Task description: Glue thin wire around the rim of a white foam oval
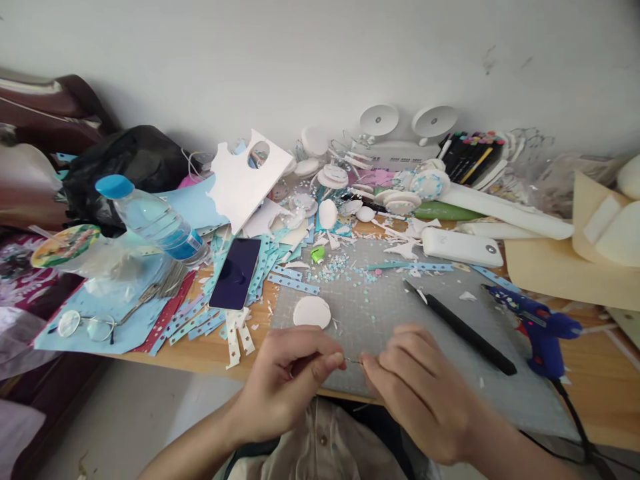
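Note:
My left hand (287, 383) and my right hand (420, 393) meet at the near edge of the grey cutting mat (400, 320). Both pinch the ends of a thin wire (353, 361) stretched between their fingertips. The fingers of each hand are curled closed. A white foam disc (312, 311) lies on the mat just beyond my left hand. A black craft knife (463, 327) lies on the mat beyond my right hand.
A blue glue gun (540, 330) stands at the right with its cable trailing off the desk. A dark phone (235, 272), a water bottle (153, 220), glasses (85, 325), blue paper strips, foam discs, a white power bank (461, 247) and markers crowd the wooden desk.

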`<state>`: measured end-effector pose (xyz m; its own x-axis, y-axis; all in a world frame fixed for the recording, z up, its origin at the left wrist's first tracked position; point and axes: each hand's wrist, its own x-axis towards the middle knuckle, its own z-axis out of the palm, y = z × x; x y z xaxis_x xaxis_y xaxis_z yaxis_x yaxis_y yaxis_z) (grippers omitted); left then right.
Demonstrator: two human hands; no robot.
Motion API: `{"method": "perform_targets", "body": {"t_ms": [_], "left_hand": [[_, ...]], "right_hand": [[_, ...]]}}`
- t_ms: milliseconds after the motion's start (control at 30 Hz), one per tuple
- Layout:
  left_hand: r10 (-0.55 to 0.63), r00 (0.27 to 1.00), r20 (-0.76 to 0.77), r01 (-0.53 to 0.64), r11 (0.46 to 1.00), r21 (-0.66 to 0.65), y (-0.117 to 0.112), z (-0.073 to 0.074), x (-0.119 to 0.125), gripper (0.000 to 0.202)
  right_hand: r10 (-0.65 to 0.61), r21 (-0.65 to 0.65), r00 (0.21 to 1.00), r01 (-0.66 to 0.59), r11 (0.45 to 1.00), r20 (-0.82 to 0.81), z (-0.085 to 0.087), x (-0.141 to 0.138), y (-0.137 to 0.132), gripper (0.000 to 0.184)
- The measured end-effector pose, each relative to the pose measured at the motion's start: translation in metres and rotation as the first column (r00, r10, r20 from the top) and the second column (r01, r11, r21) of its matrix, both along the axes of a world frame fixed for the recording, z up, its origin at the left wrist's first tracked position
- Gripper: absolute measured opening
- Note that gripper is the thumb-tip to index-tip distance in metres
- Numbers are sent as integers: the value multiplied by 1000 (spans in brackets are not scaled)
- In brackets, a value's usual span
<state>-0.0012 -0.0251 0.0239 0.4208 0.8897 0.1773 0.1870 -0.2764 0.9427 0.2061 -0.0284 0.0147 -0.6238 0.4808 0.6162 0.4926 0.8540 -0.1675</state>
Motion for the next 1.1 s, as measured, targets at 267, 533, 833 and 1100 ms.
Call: {"method": "perform_targets", "body": {"t_ms": [267,533,833,1100], "left_hand": [[-96,995,34,86,969,232,7,-6,-12,14],[-261,965,25,225,875,429,14,-8,-17,28],[-174,983,-50,175,843,509,11,-7,-12,29],[-85,996,34,74,963,259,18,-13,-19,38]], "right_hand": [[30,-728,976,-182,661,-216,16,8,5,12],[6,-951,958,-287,116,-288,26,6,18,12],[-59,-962,966,-243,125,-252,25,6,11,12],[-130,-933,952,-236,272,-278,17,15,6,18]]}}
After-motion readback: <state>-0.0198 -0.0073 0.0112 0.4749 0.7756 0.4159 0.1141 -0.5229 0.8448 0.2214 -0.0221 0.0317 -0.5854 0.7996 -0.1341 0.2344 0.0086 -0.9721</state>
